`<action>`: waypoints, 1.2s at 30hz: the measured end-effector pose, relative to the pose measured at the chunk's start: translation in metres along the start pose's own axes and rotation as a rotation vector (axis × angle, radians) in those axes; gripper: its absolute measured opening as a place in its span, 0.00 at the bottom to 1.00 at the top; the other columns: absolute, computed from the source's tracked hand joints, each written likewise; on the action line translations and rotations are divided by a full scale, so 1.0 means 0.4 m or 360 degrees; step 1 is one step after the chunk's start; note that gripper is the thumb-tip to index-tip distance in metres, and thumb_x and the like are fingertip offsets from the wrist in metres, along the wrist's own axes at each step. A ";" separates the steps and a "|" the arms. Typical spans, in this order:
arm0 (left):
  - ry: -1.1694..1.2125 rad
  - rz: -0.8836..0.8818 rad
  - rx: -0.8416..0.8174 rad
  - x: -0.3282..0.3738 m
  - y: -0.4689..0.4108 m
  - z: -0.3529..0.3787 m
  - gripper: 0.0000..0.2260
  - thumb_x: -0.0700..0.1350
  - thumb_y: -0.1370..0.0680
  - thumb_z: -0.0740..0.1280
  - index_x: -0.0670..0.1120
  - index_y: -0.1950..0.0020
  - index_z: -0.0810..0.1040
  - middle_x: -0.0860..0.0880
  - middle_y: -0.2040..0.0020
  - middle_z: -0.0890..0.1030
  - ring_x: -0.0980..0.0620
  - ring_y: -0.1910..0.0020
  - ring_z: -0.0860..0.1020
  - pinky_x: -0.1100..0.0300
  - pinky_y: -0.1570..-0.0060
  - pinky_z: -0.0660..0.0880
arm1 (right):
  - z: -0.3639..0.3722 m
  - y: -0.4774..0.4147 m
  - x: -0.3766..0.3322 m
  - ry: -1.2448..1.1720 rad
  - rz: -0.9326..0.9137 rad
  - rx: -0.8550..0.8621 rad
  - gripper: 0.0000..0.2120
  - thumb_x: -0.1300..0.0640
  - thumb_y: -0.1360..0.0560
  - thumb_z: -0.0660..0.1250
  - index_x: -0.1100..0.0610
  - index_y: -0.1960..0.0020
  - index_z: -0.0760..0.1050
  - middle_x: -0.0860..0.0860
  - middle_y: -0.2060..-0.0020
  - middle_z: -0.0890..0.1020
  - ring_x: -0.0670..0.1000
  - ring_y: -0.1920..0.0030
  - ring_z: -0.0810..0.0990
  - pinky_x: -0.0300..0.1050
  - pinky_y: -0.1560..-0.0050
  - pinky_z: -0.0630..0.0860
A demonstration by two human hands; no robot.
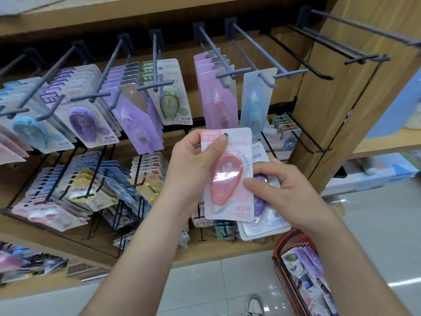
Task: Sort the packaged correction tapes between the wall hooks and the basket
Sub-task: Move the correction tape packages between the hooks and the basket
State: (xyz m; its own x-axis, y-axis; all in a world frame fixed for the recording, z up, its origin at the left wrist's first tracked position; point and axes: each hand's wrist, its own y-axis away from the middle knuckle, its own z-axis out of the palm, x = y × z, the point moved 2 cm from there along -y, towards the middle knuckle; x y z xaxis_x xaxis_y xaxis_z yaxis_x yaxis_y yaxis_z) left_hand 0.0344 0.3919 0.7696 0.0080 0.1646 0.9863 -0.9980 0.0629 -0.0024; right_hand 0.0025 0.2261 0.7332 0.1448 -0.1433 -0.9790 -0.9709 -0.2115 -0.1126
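Head view, wooden shelf unit [319, 103] with rows of wall hooks [255, 50].

Left hand [193, 165] gripped the pink correction tape pack [230, 174] from its left edge; thumb [222, 140] lay across the top of the card face, the other fingers were curled behind it and hidden; pack held upright, slightly tilted, in front of the shelf and below the hooks.

Right hand [284, 188] gripped the purple correction tape pack [273, 224]; fingers curled round its right side, thumb tip touching the right edge of the pink pack; purple pack sat directly behind the pink one, overlapped, its lower right corner showing; whether more packs lay in that stack could not be told.

Neither held pack was on a hook or in the basket.

Basket [279, 245], red, stood on the tiled floor [205, 281] at lower right, below the right forearm, with mixed packs inside.

On the upper hooks: green pack [169, 103]; pale blue pack [255, 106] just above the pink one; lilac packs [213, 94] between them.
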 end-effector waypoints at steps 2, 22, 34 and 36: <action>0.0052 0.0000 0.0035 -0.004 0.001 -0.001 0.02 0.38 0.21 0.68 0.44 0.52 0.79 0.45 0.58 0.84 0.46 0.58 0.82 0.50 0.56 0.79 | 0.003 0.001 0.003 0.0026 -0.0033 0.0027 0.09 0.60 0.23 0.70 0.47 0.53 0.84 0.40 0.49 0.81 0.46 0.43 0.80 0.45 0.40 0.77; -0.0931 0.0103 0.0459 -0.063 0.057 -0.134 0.23 0.30 0.22 0.61 0.56 0.63 0.83 0.61 0.62 0.84 0.52 0.61 0.81 0.59 0.59 0.76 | 0.030 -0.055 -0.001 -0.0417 -0.0120 -0.0043 0.44 0.59 0.33 0.78 0.24 0.33 0.59 0.51 0.39 0.82 0.53 0.41 0.82 0.61 0.39 0.78; -0.0540 0.0188 0.1055 -0.027 0.183 -0.276 0.13 0.35 0.21 0.66 0.53 0.48 0.81 0.59 0.53 0.81 0.62 0.58 0.80 0.63 0.60 0.77 | 0.220 -0.127 -0.006 0.0028 -0.0321 -0.0424 0.13 0.61 0.23 0.70 0.42 0.50 0.81 0.44 0.46 0.79 0.34 0.44 0.76 0.25 0.45 0.67; -0.0436 0.0149 0.1150 -0.015 0.208 -0.315 0.09 0.37 0.21 0.68 0.52 0.48 0.80 0.53 0.53 0.81 0.59 0.61 0.81 0.62 0.65 0.77 | 0.259 -0.138 -0.009 -0.0014 -0.0329 -0.0496 0.12 0.56 0.23 0.70 0.40 0.44 0.79 0.43 0.43 0.80 0.39 0.40 0.76 0.33 0.39 0.70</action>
State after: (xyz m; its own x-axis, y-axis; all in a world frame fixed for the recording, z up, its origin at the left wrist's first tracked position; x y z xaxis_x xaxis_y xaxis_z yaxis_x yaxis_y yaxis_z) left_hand -0.0409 0.5201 0.7426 0.0002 -0.1175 0.9931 -0.7876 -0.6119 -0.0722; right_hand 0.0356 0.3384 0.7254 0.3289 -0.0589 -0.9425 -0.8163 -0.5195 -0.2523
